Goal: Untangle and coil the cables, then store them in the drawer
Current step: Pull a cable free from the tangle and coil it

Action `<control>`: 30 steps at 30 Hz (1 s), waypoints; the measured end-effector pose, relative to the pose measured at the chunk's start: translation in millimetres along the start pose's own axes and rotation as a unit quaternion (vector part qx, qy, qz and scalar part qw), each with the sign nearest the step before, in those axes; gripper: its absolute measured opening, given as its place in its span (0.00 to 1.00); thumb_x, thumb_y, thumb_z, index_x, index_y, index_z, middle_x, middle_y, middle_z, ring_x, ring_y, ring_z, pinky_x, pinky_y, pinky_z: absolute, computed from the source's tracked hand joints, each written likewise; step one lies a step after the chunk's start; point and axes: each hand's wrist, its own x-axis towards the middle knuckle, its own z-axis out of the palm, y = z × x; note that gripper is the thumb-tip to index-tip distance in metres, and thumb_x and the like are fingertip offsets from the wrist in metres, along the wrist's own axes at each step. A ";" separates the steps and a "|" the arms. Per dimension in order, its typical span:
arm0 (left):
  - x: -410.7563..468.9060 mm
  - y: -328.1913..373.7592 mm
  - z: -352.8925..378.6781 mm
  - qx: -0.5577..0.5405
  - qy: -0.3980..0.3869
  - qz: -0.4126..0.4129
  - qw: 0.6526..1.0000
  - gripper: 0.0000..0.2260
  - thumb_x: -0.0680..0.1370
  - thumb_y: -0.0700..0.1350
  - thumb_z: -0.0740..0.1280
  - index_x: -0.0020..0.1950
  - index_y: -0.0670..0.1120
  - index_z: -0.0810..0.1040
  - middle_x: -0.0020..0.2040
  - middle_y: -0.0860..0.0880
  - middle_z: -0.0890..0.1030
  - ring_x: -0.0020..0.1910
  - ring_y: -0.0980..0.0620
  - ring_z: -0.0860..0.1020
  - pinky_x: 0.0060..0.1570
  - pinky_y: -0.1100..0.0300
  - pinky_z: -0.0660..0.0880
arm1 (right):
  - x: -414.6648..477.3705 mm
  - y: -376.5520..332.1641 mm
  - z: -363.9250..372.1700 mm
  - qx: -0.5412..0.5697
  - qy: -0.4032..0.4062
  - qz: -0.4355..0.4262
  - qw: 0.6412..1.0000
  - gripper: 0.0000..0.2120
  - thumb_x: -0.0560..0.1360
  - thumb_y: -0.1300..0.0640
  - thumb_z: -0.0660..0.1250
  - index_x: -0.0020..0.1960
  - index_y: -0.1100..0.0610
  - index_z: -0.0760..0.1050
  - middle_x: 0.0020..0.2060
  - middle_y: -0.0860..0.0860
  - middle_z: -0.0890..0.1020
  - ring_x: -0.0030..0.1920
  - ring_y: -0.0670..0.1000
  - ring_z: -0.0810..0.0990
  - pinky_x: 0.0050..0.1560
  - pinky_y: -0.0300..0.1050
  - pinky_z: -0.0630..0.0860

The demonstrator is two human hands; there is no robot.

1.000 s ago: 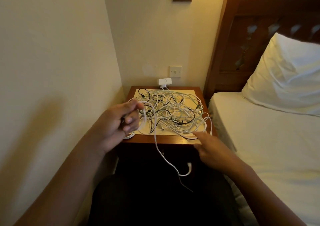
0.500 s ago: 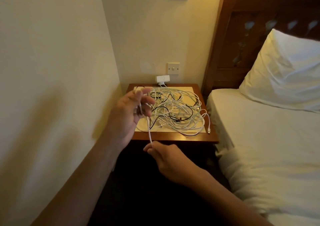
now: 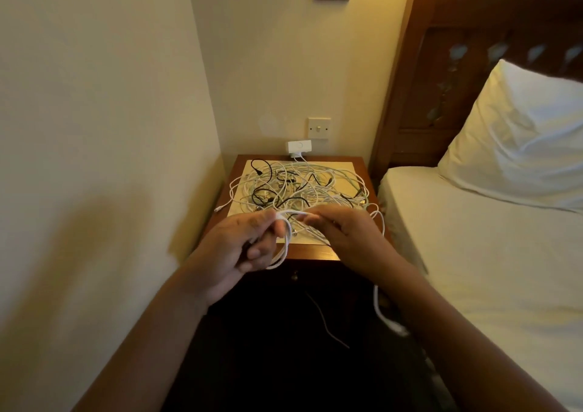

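Observation:
A tangle of white and black cables (image 3: 299,187) lies on the wooden nightstand (image 3: 318,254). My left hand (image 3: 243,247) grips a loop of white cable (image 3: 284,244) in front of the nightstand's near edge. My right hand (image 3: 340,235) pinches the same white cable just right of the loop, fingertips almost touching my left hand. The cable's loose end with its plug (image 3: 391,325) hangs below my right forearm. A small drawer knob (image 3: 295,275) shows on the dark front under the tabletop.
A white charger (image 3: 299,146) sits plugged in at the wall behind the nightstand, under a wall switch (image 3: 319,128). A bed with a white pillow (image 3: 520,140) and wooden headboard (image 3: 441,74) is close on the right. A wall runs along the left.
My right hand has risen from below the tabletop edge to meet my left hand, laying cable into the loop. My left hand has dropped a little and the loop has grown.

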 end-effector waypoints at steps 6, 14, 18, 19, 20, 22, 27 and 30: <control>22.3 10.7 0.1 -0.184 0.147 0.099 0.967 0.14 0.84 0.45 0.59 0.56 0.37 0.79 0.32 0.48 0.74 0.27 0.54 0.71 0.31 0.64 0.72 | -38.2 10.9 58.0 -0.001 -0.096 0.079 0.992 0.13 0.86 0.49 0.58 0.66 0.43 0.77 0.52 0.44 0.83 0.44 0.36 0.80 0.47 0.40 0.78; 30.8 -27.0 -10.2 0.431 0.131 0.097 0.888 0.10 0.85 0.49 0.61 0.52 0.47 0.80 0.38 0.51 0.84 0.34 0.56 0.81 0.42 0.61 0.76 | -34.4 -56.8 12.9 -0.157 -0.182 0.016 0.971 0.11 0.86 0.49 0.56 0.63 0.49 0.73 0.48 0.50 0.82 0.46 0.51 0.80 0.52 0.54 0.80; 19.5 -27.7 -30.5 0.519 0.005 0.003 0.854 0.14 0.86 0.50 0.59 0.45 0.50 0.80 0.32 0.55 0.79 0.31 0.58 0.75 0.41 0.50 0.73 | -15.0 -32.3 -26.0 -0.182 -0.175 0.001 0.968 0.12 0.85 0.47 0.60 0.56 0.50 0.80 0.44 0.46 0.83 0.45 0.46 0.79 0.49 0.47 0.78; 15.8 -24.2 -35.2 0.501 -0.019 -0.024 0.865 0.15 0.86 0.49 0.59 0.46 0.50 0.82 0.31 0.53 0.79 0.30 0.58 0.74 0.41 0.52 0.73 | -11.6 -20.2 -33.7 -0.170 -0.163 0.005 0.972 0.11 0.84 0.47 0.61 0.54 0.49 0.81 0.43 0.44 0.83 0.44 0.43 0.79 0.47 0.46 0.77; 11.9 -19.4 -39.6 0.468 -0.039 -0.051 0.881 0.15 0.86 0.49 0.59 0.47 0.50 0.83 0.30 0.51 0.77 0.30 0.56 0.74 0.40 0.54 0.73 | -10.3 -6.9 -39.6 -0.148 -0.146 0.011 0.978 0.10 0.83 0.47 0.62 0.51 0.48 0.81 0.41 0.42 0.82 0.43 0.42 0.79 0.45 0.44 0.75; 3.0 -9.9 -47.3 0.369 -0.078 -0.098 0.921 0.15 0.86 0.50 0.59 0.49 0.47 0.83 0.31 0.45 0.74 0.29 0.52 0.70 0.35 0.61 0.71 | -12.7 15.0 -44.2 -0.090 -0.121 0.028 0.988 0.09 0.82 0.47 0.64 0.50 0.46 0.82 0.41 0.41 0.82 0.44 0.43 0.80 0.45 0.45 0.76; -5.4 -7.3 -49.3 0.130 -0.147 -0.099 0.976 0.14 0.82 0.49 0.65 0.50 0.38 0.79 0.31 0.47 0.68 0.28 0.54 0.63 0.30 0.65 0.63 | -27.3 34.8 -16.4 0.012 -0.101 0.057 0.993 0.08 0.82 0.47 0.65 0.51 0.44 0.82 0.41 0.44 0.83 0.43 0.48 0.81 0.48 0.59 0.79; 0.7 -16.4 -44.4 -0.023 -0.079 -0.060 0.995 0.12 0.79 0.50 0.68 0.46 0.40 0.79 0.27 0.50 0.66 0.24 0.55 0.64 0.28 0.63 0.63 | -31.4 33.2 0.7 0.044 -0.051 0.055 0.996 0.08 0.83 0.50 0.65 0.50 0.46 0.82 0.37 0.44 0.81 0.39 0.46 0.79 0.44 0.56 0.78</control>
